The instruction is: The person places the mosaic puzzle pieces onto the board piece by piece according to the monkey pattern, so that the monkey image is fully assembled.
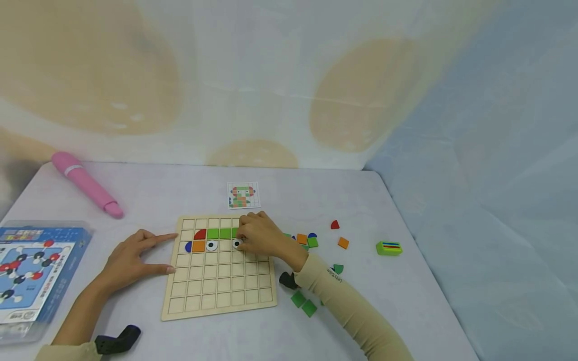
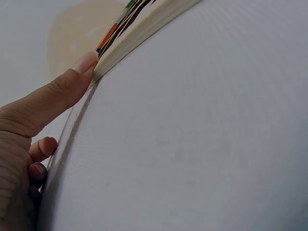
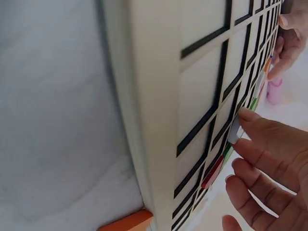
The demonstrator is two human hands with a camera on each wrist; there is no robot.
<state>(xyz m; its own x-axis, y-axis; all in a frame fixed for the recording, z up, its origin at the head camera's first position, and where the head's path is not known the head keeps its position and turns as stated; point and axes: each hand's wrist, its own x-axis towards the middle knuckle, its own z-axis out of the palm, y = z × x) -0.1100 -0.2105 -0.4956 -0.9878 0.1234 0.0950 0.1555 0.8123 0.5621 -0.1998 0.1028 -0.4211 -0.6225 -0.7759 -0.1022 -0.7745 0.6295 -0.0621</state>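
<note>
A wooden grid board (image 1: 198, 303) lies on the table. My left hand (image 1: 128, 258) touches its left edge, index finger and thumb spread apart. Over the board's upper right part, my right hand (image 1: 262, 234) pinches a white tile with a black eye (image 1: 237, 243) between thumb and index finger; the tile's thin edge (image 3: 234, 131) shows in the right wrist view. A second eye tile (image 1: 211, 245) sits in the same row, beside an orange square (image 1: 198, 246) and a blue piece (image 1: 188, 246). Above are a red quarter-round (image 1: 200, 234) and green squares (image 1: 225, 233). My hand hides the row's right end, where a red tile (image 3: 212, 173) shows in the right wrist view.
Behind the board lies a pattern card (image 1: 244, 195). Loose pieces, such as an orange square (image 1: 343, 242) and a green square (image 1: 309, 308), are scattered to the right, with a lime-green block (image 1: 389, 248) farther out. A pink wand-shaped object (image 1: 88, 185) and boxed set (image 1: 38, 273) lie left.
</note>
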